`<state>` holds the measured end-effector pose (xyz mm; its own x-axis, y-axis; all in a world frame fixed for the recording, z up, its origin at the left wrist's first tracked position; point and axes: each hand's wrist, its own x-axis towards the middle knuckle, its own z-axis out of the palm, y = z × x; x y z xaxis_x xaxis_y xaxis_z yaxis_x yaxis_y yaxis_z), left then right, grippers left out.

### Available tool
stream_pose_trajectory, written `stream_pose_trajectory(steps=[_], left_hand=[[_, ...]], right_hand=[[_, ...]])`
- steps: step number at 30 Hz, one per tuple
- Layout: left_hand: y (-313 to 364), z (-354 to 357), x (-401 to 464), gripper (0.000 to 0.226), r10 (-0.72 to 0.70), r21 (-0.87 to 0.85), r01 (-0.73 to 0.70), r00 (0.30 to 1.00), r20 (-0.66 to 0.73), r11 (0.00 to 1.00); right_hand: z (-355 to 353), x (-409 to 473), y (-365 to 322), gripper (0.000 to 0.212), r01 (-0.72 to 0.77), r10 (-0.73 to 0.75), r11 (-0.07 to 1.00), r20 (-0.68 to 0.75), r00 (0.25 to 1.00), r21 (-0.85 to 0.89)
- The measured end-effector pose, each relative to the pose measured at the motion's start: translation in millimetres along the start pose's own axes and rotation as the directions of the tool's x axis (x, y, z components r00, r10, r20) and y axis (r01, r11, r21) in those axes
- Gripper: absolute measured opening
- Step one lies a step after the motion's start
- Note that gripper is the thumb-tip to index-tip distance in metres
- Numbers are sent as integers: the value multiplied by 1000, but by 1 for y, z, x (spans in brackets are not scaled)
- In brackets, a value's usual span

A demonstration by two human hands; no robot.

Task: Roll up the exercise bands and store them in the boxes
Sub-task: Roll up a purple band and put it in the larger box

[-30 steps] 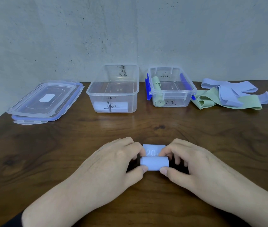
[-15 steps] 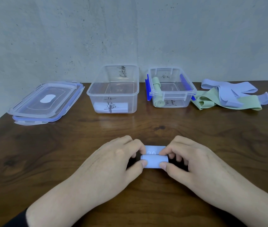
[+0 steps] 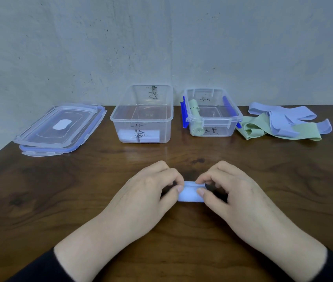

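A dark brown wooden counter (image 3: 59,200) carries everything. At its back stand a larger clear plastic box (image 3: 142,115) and, to its right, a smaller clear plastic box with blue clips (image 3: 212,112) holding a green roll. Loose blue and green bands (image 3: 279,123) lie right of it. Near the front edge, the left hand (image 3: 145,192) and right hand (image 3: 230,190) pinch a rolled pale blue exercise band (image 3: 191,194), fingers clamped on its two ends.

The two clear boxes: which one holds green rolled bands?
The right box, the smaller one with blue clips, holds green rolls. The larger left box holds a pale roll.
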<state>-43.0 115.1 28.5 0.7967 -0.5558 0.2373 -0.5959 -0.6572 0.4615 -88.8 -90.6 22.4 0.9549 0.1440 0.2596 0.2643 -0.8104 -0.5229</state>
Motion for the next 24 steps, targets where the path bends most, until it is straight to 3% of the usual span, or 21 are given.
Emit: stream_pose_trajectory(steps=[8,13,16,18,20,24], left_hand=[[-5,0,4,32,-17,122,8,997,71,992],[-11,8,11,40,6,196,-17,999,54,980],[-13,12,18,35,16,164,-22,999,36,986],[-13,12,21,31,2,60,-2,1000,-4,998],[-14,10,22,37,-15,-38,12,996,-86,999],[-13,2,23,40,57,18,-54,976,-208,998]], right_hand=[[5,6,2,14,78,-78,995,2,997,-62],[8,12,6,40,80,-68,981,76,995,-179],[11,18,8,41,66,-49,975,82,995,-214],[12,21,9,34,48,-38,986,66,997,-162],[11,25,8,25,15,-15,1000,15,1000,2],[13,33,2,25,-54,53,969,11,999,241]])
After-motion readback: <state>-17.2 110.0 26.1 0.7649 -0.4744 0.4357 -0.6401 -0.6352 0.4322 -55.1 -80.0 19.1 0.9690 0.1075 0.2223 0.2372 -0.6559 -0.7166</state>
